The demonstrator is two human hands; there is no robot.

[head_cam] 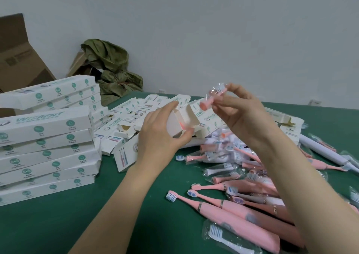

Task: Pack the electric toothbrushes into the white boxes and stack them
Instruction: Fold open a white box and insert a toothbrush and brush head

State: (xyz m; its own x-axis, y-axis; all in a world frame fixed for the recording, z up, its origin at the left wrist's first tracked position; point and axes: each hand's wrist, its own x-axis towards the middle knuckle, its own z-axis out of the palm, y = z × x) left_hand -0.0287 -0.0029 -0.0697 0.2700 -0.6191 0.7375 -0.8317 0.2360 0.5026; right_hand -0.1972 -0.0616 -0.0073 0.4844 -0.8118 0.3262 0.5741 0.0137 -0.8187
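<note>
Matt cardboard boxes (46,129), glossy wrappers (213,92)

packing workshop | stacked white boxes (46,137) | loose toothbrushes (229,213) | green table (58,220)

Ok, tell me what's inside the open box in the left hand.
A bit of pink shows at the mouth of the open box, probably a toothbrush. The walls and left hand hide the rest. The wrapped brush head in the right hand is outside it.

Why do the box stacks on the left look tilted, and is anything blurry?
Head view: the wide-angle lens bows the stacked white boxes near the edge; light is soft and even, shadows faint; the wrapped brush head in the right hand shows slight glare; box print is smeared.
</note>
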